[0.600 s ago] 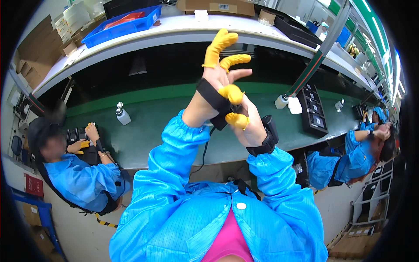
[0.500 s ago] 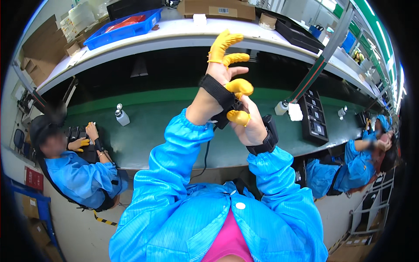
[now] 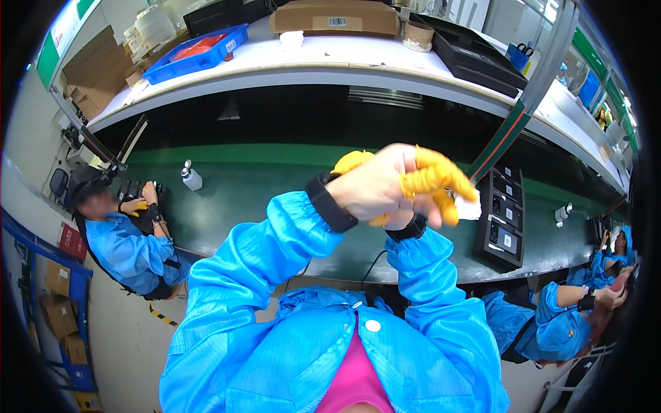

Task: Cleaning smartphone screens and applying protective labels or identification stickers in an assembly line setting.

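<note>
My left hand reaches across to the right above the green workbench, yellow finger cots on its fingers. Those fingers are apart and a little bent, with nothing seen in them. A black strap circles that wrist. Behind it is my right hand, mostly hidden; a yellow-covered tip shows past the left hand's upper edge, and I cannot tell for certain whose it is. A black band is round my right wrist. Whether the right hand grips anything is hidden.
A black compartment tray stands on the right beside a white crumpled cloth. A white bottle is on the left. Above runs a shelf with a blue bin and a cardboard box. Co-workers sit at both sides.
My left hand has swung down and right, from pointing upward to lying across the right hand. The right hand, visible at the left wrist before, is now largely covered. The view has shifted slightly.
</note>
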The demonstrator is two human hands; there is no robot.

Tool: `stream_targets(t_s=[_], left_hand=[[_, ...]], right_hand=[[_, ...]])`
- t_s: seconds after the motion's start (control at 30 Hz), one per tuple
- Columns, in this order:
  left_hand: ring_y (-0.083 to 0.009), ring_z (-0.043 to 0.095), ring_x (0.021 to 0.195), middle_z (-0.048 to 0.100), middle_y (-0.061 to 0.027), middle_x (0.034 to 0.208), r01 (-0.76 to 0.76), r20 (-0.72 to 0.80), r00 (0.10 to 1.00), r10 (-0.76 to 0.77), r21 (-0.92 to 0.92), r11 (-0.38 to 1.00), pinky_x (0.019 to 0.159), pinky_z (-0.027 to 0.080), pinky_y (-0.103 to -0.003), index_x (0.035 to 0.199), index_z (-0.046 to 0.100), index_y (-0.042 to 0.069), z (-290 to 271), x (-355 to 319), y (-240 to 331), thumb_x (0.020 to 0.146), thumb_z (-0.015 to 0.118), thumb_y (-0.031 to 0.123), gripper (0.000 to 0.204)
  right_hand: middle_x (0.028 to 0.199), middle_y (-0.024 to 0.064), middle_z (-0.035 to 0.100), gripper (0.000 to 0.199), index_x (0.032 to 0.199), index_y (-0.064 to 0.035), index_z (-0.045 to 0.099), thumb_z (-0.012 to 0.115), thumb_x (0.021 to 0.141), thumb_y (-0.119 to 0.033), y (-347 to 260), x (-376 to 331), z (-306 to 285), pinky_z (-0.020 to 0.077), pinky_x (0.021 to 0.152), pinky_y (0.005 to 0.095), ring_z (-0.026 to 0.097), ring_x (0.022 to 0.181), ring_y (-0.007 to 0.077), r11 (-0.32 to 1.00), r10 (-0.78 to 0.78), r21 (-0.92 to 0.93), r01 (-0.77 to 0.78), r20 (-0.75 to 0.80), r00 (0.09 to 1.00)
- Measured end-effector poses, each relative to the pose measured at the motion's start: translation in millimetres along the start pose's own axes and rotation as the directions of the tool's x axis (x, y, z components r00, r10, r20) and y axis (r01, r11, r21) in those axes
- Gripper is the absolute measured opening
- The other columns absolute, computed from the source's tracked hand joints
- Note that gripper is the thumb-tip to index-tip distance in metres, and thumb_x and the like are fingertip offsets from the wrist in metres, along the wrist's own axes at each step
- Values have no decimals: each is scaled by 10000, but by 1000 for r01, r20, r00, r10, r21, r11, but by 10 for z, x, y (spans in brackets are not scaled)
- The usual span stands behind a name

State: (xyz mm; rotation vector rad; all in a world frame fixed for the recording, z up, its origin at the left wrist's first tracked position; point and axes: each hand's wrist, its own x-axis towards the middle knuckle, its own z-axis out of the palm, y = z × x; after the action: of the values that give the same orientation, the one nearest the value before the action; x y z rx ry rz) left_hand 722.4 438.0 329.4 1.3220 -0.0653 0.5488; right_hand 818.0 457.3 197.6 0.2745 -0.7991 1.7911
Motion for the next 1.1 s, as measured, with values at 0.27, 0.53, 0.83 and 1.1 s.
stream_targets(t_s=[0.27,0.53,0.83,1.1], left_hand=[[-291,615,962,612,-137,1126,-305,176,876,449,924,231,814,515,-348,970,679,55,58,53,-74,806,708,163,199],[-196,663,844,642,-110,1083,209,-350,910,222,849,485,698,537,-276,1041,661,28,-642,-177,-33,832,673,85,217],[-148,605,780,625,-62,956,-27,-269,956,114,310,950,650,498,-256,1053,605,20,-1332,-322,-805,816,600,28,237],[-150,597,815,613,-44,905,-29,-272,957,-104,-445,895,703,491,-292,984,620,78,-1156,-700,-830,888,580,207,166]], right_hand=[[1195,67,537,360,1271,-96,474,541,919,-127,-354,-133,369,447,926,312,515,1125,162,122,-126,-992,32,16,992],[1119,104,538,455,1231,7,443,629,816,31,-494,-90,754,500,809,288,576,967,174,550,-250,-816,-177,-363,898],[1084,131,626,350,1104,-49,642,642,763,31,-186,152,875,489,812,313,608,987,286,-240,-114,-968,75,105,988],[845,104,586,251,919,-49,654,653,674,7,166,406,700,470,712,387,576,801,297,-558,156,-784,272,222,962]])
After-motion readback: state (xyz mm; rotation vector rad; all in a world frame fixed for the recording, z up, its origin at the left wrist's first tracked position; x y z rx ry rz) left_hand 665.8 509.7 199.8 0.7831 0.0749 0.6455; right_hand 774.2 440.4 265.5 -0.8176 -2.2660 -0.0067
